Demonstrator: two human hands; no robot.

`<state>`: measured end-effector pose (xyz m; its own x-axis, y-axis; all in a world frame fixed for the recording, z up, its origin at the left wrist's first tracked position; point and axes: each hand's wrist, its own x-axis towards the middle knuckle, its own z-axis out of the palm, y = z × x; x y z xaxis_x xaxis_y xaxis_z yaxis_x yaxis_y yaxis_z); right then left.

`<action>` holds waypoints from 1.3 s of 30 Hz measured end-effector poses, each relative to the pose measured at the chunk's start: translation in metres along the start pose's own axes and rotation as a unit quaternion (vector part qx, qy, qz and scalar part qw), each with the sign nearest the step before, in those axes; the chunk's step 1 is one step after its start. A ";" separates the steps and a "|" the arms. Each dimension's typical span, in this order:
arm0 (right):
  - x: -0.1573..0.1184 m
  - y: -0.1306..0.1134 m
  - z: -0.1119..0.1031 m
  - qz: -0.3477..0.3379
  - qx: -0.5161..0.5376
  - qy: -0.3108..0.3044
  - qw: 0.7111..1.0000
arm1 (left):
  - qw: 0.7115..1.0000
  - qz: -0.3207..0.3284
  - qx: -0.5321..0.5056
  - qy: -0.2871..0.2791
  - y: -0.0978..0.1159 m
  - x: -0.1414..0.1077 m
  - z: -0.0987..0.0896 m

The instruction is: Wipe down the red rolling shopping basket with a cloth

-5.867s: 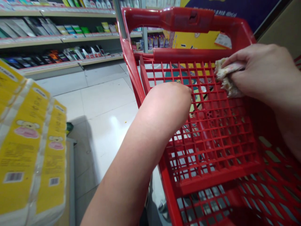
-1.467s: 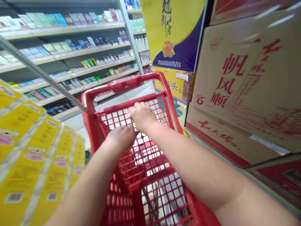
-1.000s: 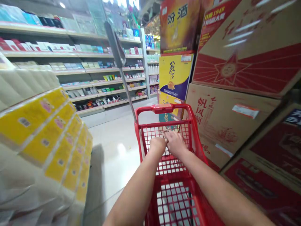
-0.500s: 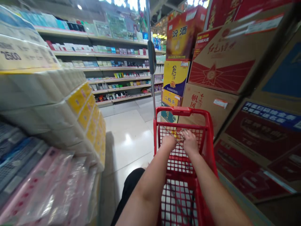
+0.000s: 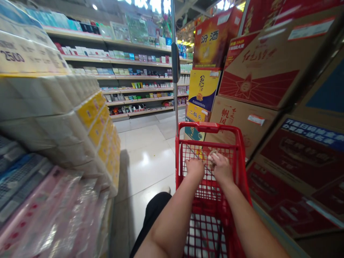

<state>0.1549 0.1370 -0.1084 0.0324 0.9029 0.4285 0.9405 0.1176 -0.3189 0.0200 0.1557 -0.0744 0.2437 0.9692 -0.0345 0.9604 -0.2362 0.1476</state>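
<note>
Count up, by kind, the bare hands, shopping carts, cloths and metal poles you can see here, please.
Left hand and right hand: 2
Red shopping cart: 1
Pale cloth at the right hand: 1
Metal pole: 1
Total: 5

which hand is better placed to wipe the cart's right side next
Probably the right hand: it grips the cloth and is nearer that side of the cart; no cloth shows in the left hand.
</note>
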 end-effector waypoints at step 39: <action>0.003 0.008 -0.017 0.041 -0.044 0.036 0.998 | 0.999 -0.003 0.007 -0.050 0.015 0.003 -0.015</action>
<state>0.1679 0.1338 -0.0950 0.1313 0.8757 0.4647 0.9596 0.0054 -0.2812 0.0327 0.1559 -0.0571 0.2496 0.9591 -0.1334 0.9636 -0.2324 0.1323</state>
